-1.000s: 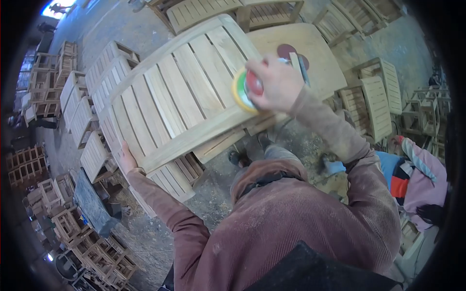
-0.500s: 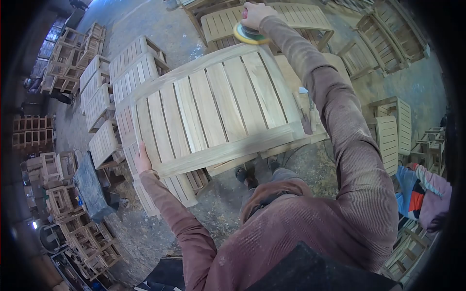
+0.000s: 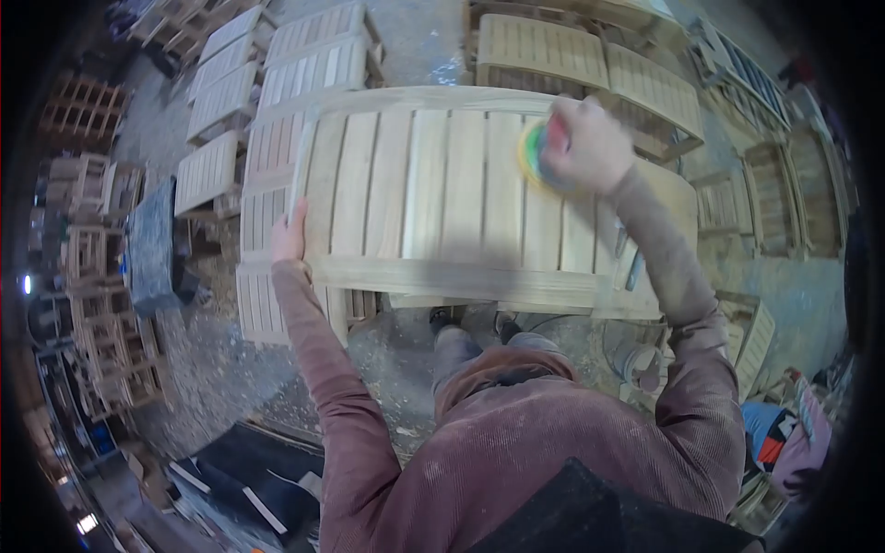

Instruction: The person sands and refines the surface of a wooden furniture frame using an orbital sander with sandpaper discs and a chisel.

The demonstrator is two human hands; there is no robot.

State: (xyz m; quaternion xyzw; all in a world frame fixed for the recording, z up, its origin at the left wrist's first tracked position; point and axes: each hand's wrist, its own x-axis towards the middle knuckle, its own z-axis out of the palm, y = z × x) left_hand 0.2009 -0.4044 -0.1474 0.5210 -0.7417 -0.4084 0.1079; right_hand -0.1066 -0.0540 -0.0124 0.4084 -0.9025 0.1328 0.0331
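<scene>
A pale wooden slatted tabletop [image 3: 424,198] lies across the view in front of my body. My left hand [image 3: 289,238] is closed around its left edge, with the other fingers hidden below. My right hand [image 3: 593,147], blurred by motion, is wrapped over a palm sander [image 3: 532,158] with a red body and a round yellow-green pad. The sander sits on the slats at the right part of the top. Whether its pad lies fully flat cannot be made out.
More slatted wooden pieces [image 3: 318,69] stand behind and to the left, and others [image 3: 544,51] at the back right. Hand tools [image 3: 634,267] lie beside the tabletop's right end. A dark-covered bench [image 3: 152,244] stands left; colourful cloth [image 3: 784,442] is at lower right.
My right hand has brought the sander from the tabletop's far edge nearer to me, onto the slats at the right. My left hand keeps its hold on the left edge. The view has turned.
</scene>
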